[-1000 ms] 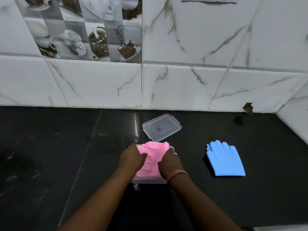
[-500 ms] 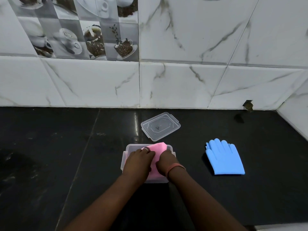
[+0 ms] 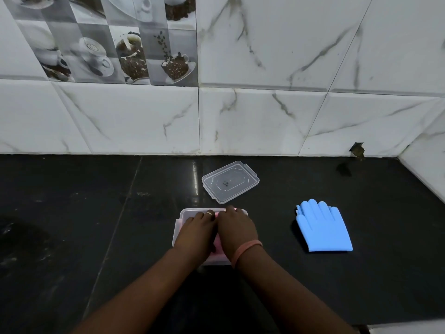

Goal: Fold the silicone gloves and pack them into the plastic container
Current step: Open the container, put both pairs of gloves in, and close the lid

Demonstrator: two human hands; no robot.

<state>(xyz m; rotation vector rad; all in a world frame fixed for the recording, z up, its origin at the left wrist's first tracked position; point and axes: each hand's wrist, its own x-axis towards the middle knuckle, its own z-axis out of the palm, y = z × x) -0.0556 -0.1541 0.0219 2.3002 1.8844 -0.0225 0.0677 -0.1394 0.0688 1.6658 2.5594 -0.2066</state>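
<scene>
A clear plastic container (image 3: 179, 224) sits on the black counter in front of me. A folded pink silicone glove (image 3: 218, 245) lies inside it, almost fully hidden under my hands. My left hand (image 3: 196, 233) and my right hand (image 3: 237, 229) lie side by side on top of the glove, fingers stretched forward, pressing it down into the container. A blue silicone glove (image 3: 322, 229) lies flat on the counter to the right, fingers pointing away from me, well apart from both hands.
The container's clear lid (image 3: 230, 182) lies on the counter just behind the container. A white marble-tiled wall (image 3: 252, 116) closes the back, and another wall closes the right side. The black counter (image 3: 72, 225) stretches left.
The pink glove stood above the container rim a second ago. Both hands have pushed it down and slid forward over it, so almost none of it shows.
</scene>
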